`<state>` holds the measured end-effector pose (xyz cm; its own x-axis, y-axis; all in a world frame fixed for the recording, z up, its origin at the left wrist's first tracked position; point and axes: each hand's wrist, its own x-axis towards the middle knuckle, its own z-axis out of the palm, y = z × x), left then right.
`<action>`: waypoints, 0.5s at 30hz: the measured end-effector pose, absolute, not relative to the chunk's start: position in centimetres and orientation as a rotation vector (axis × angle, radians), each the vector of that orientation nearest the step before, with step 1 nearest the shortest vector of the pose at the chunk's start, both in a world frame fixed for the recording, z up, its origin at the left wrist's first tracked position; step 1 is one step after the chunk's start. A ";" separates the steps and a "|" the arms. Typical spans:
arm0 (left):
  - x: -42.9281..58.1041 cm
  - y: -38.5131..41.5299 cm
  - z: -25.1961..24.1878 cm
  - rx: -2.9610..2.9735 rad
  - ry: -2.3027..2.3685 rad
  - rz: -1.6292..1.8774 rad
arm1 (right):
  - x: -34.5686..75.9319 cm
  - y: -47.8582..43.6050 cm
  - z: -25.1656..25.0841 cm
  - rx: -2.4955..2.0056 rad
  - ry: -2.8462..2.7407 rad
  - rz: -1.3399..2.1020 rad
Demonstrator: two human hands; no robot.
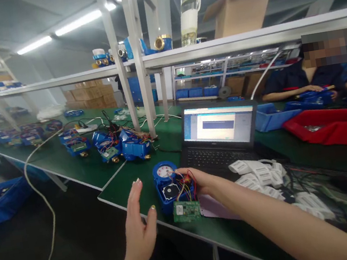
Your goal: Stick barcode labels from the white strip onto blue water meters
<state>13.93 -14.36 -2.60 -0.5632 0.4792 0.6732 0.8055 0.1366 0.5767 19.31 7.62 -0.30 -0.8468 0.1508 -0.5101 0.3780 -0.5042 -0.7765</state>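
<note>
A blue water meter with a round white dial stands at the near edge of the green table, its lower housing uncovered. Red, yellow and white wires run from it to a green circuit board hanging at its front. My right hand reaches in from the right and grips the meter's right side; its fingertips are partly hidden behind the wires. To the left of the meter, apart from it, my left hand is raised with its fingers stretched and nothing in it.
Behind the meter sits an open laptop. White labelled modules with cables lie to the right. More wired blue meters stand further left. A red bin is at the right, near a co-worker. A shelf crosses above.
</note>
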 end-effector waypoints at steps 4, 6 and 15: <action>14.5 -14.3 -2.1 -1.476 -2.103 -1.196 | 17.7 8.0 -0.5 0.843 1.464 -2.429; 14.5 -14.1 -1.8 -1.594 -2.140 -1.087 | 17.5 8.1 -0.3 0.882 1.494 -2.412; 14.5 -13.5 -2.4 -1.670 -2.145 -1.020 | 22.0 6.5 -0.8 1.102 1.816 -2.643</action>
<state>14.52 -13.48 -2.40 -0.3197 0.7550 0.5725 0.9206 0.1046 0.3761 22.04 6.45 -0.83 -0.7610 0.5349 -0.3671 0.1508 -0.4045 -0.9020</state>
